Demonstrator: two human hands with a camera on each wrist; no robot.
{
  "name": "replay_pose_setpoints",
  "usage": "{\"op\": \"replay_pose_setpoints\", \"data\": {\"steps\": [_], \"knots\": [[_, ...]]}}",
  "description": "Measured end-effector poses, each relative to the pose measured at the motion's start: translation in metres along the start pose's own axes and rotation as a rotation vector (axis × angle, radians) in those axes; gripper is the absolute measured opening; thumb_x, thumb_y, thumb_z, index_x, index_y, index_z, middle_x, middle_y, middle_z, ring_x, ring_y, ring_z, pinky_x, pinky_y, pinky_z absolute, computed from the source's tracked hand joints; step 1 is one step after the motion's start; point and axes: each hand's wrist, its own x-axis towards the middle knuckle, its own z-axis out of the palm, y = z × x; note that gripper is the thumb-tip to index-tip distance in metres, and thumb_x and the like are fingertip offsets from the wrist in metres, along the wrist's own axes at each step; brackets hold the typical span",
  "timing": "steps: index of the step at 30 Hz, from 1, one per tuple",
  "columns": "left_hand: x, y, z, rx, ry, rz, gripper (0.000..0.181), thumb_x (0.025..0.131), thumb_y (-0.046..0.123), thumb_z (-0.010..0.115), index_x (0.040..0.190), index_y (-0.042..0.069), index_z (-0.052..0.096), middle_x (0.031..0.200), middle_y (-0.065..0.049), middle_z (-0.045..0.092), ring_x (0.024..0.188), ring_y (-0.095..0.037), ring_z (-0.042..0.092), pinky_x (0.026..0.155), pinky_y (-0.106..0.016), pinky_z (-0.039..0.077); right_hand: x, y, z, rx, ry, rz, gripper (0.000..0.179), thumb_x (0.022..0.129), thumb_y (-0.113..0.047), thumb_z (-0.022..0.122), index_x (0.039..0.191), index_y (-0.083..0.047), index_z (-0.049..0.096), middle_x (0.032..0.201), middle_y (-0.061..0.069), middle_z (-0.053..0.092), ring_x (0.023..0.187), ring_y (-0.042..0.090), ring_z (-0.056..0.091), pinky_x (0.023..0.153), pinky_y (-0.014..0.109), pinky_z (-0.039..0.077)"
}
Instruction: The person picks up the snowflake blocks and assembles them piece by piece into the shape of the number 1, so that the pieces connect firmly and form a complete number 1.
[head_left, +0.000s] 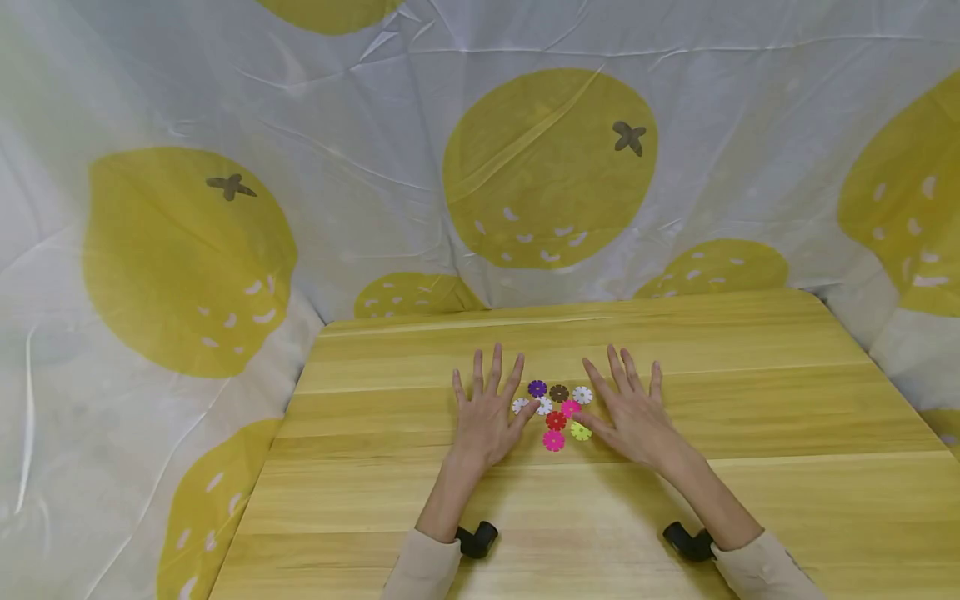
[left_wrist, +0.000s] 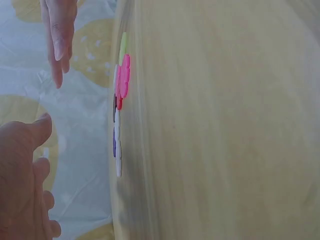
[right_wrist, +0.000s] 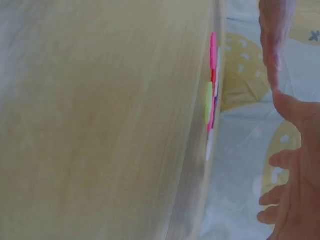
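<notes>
Several flat, notched plastic discs lie grouped on the wooden table between the two hands. Among them are a purple disc (head_left: pixel 537 388), a brown disc (head_left: pixel 559 393), a red disc (head_left: pixel 556 421), a pink disc (head_left: pixel 553 441), a yellow-green disc (head_left: pixel 581 431) and a white disc (head_left: pixel 582 395). My left hand (head_left: pixel 483 421) is spread palm down to their left, its thumb overlapping a white disc in the head view. On the other side my right hand (head_left: pixel 637 421) has its fingers spread, thumb over the discs' right edge. Both wrist views show the hands raised above the tabletop, holding nothing.
The wooden table (head_left: pixel 360 500) reaches back to a white cloth (head_left: pixel 360 192) printed with large yellow fruit, which hangs behind and along the left side. A black wrist mount (head_left: pixel 477 540) sits at the left sleeve, and another black mount (head_left: pixel 687 542) at the right.
</notes>
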Motion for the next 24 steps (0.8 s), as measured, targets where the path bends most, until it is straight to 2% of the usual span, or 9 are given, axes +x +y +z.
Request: {"op": "replay_pose_setpoints", "data": {"steps": [6, 8, 13, 15, 19, 22, 24], "knots": [[-0.002, -0.002, 0.0, -0.048, -0.021, 0.025, 0.073, 0.107, 0.055, 0.044, 0.167, 0.024, 0.017, 0.175, -0.016, 0.006, 0.16, -0.046, 0.005, 0.121, -0.077, 0.009, 0.0, 0.002, -0.001, 0.067, -0.046, 0.002, 0.085, 0.1, -0.054, 0.059, 0.166, -0.013, 0.023, 0.171, 0.027, 0.001, 0.158, 0.051, 0.006, 0.119, 0.079, -0.003], [-0.004, -0.005, 0.0, -0.09, -0.032, 0.034, 0.073, 0.107, 0.053, 0.045, 0.167, 0.023, 0.018, 0.175, -0.016, 0.005, 0.16, -0.046, 0.003, 0.121, -0.076, 0.007, -0.001, 0.003, -0.002, 0.108, -0.054, -0.001, 0.084, 0.101, -0.052, 0.059, 0.166, -0.013, 0.023, 0.171, 0.026, 0.0, 0.158, 0.051, 0.005, 0.119, 0.079, -0.004], [-0.01, -0.013, -0.001, -0.164, -0.058, 0.036, 0.071, 0.108, 0.051, 0.044, 0.168, 0.023, 0.015, 0.174, -0.017, 0.006, 0.16, -0.046, 0.006, 0.123, -0.074, 0.011, -0.003, 0.008, -0.002, 0.223, -0.06, -0.031, 0.079, 0.103, -0.043, 0.06, 0.166, -0.014, 0.022, 0.172, 0.025, 0.001, 0.156, 0.052, 0.011, 0.119, 0.078, -0.002], [-0.012, -0.014, -0.002, -0.184, -0.071, 0.037, 0.072, 0.108, 0.053, 0.043, 0.168, 0.025, 0.014, 0.174, -0.016, 0.007, 0.16, -0.046, 0.008, 0.123, -0.073, 0.014, -0.004, 0.011, -0.002, 0.278, -0.069, -0.042, 0.078, 0.104, -0.041, 0.06, 0.166, -0.015, 0.022, 0.172, 0.026, 0.003, 0.154, 0.056, 0.018, 0.119, 0.079, 0.005], [-0.015, -0.015, -0.002, -0.27, -0.094, 0.043, 0.072, 0.108, 0.053, 0.045, 0.167, 0.024, 0.018, 0.174, -0.016, 0.007, 0.16, -0.044, 0.009, 0.12, -0.072, 0.022, -0.005, 0.015, 0.0, 0.392, -0.093, -0.069, 0.074, 0.105, -0.038, 0.061, 0.166, -0.017, 0.025, 0.172, 0.026, 0.009, 0.146, 0.059, 0.032, 0.112, 0.08, 0.026], [-0.017, -0.014, -0.001, -0.374, -0.091, 0.035, 0.069, 0.106, 0.048, 0.053, 0.165, 0.021, 0.028, 0.174, -0.017, 0.011, 0.159, -0.045, 0.014, 0.116, -0.075, 0.028, -0.004, 0.018, 0.001, 0.459, -0.091, -0.099, 0.069, 0.104, -0.033, 0.063, 0.162, -0.013, 0.033, 0.167, 0.028, 0.024, 0.142, 0.057, 0.041, 0.106, 0.077, 0.038], [-0.018, -0.012, -0.001, -0.455, -0.074, 0.029, 0.065, 0.105, 0.043, 0.059, 0.161, 0.018, 0.039, 0.172, -0.019, 0.02, 0.157, -0.045, 0.023, 0.115, -0.074, 0.031, -0.004, 0.02, 0.002, 0.507, -0.091, -0.107, 0.064, 0.103, -0.029, 0.065, 0.159, -0.009, 0.04, 0.159, 0.027, 0.038, 0.138, 0.054, 0.047, 0.106, 0.072, 0.043]]}}
